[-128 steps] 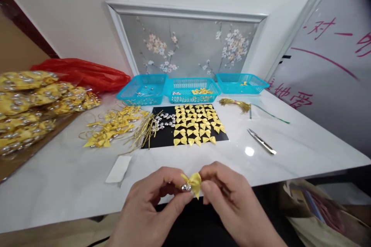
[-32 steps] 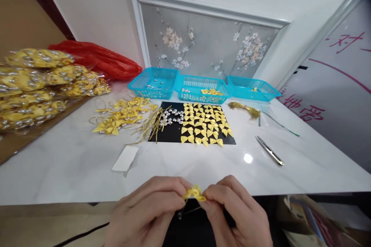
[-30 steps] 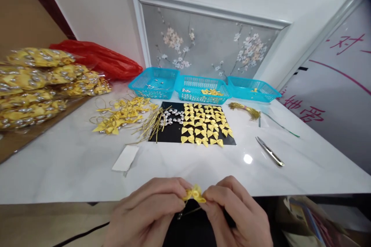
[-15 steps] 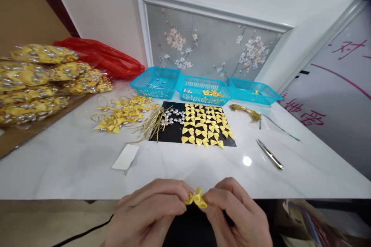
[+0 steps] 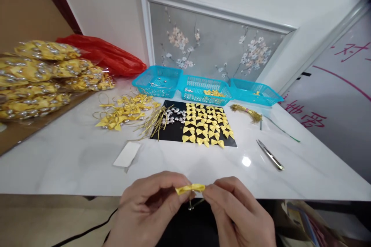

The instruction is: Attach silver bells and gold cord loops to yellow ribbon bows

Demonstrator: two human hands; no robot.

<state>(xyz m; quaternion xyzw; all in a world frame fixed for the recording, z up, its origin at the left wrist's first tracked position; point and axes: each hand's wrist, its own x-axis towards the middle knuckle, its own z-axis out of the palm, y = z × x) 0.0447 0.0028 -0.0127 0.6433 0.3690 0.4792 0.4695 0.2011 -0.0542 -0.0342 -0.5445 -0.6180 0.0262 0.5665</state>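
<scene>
A yellow ribbon bow (image 5: 190, 188) is held level between my two hands at the table's front edge. My left hand (image 5: 153, 204) is closed, pinching the bow's left side. The closed fingers of my right hand (image 5: 240, 208) are at its right end, by a thin cord (image 5: 199, 202). Below the bow hangs a small shiny silver bead (image 5: 190, 208). Beyond my hands, a black mat (image 5: 166, 133) carries rows of yellow bows (image 5: 202, 124), a cluster of silver beads (image 5: 174, 115) and loose gold cords (image 5: 156, 121).
Three blue baskets (image 5: 206, 88) line the back. Finished-looking bows with cords (image 5: 124, 112) are heaped at left, near bagged bows (image 5: 31, 71) and a red plastic bag (image 5: 101, 56). Snips (image 5: 270, 154), a gold cord bundle (image 5: 247, 112) and a white card (image 5: 126, 154) lie on the table.
The bow has turned from a twisted, end-on pose to lie level. A cord and silver bead now show below it. My left hand has tilted and its fingers have shifted.
</scene>
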